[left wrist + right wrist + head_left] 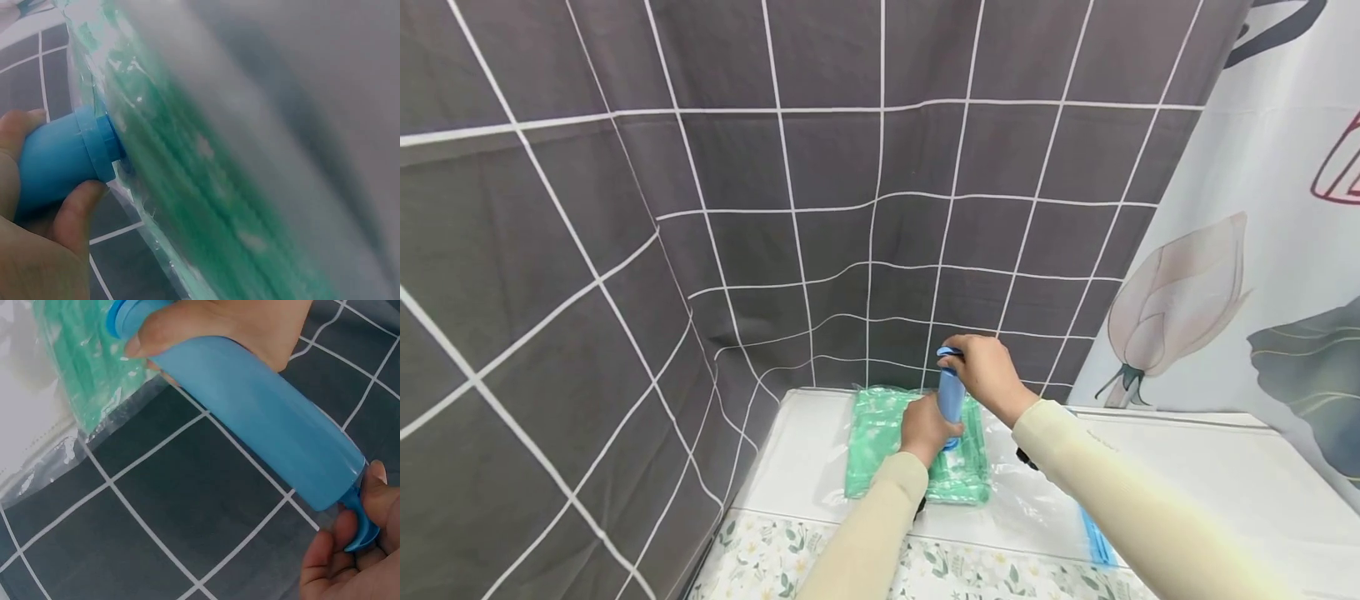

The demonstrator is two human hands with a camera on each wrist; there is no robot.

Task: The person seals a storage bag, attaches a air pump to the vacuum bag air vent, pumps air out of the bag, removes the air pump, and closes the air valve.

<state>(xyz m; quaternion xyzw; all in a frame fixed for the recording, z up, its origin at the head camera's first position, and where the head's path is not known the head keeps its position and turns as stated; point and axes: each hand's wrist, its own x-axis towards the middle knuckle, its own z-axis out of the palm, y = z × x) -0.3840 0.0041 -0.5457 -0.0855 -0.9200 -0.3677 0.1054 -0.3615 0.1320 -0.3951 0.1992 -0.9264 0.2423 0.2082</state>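
Observation:
A blue hand pump (951,393) stands nearly upright over a clear plastic bag (1000,450) with folded green material (874,417) inside. My left hand (927,429) grips the lower part of its barrel. In the left wrist view the narrow end of the pump (59,159) meets the bag's surface. Up top, my right hand (988,367) holds the curved handle (362,528) between thumb and fingers. The handle sits close against the barrel's end in the right wrist view. Fingers cover part of the barrel's lower end.
Bag and pump are on a white surface (797,450) with a floral-patterned cover (970,575) at its near edge. Under my right forearm a blue item (1097,537) shows partly. Dark grid-patterned cloth (835,158) hangs behind and left, and a white flower-printed curtain (1285,167) right.

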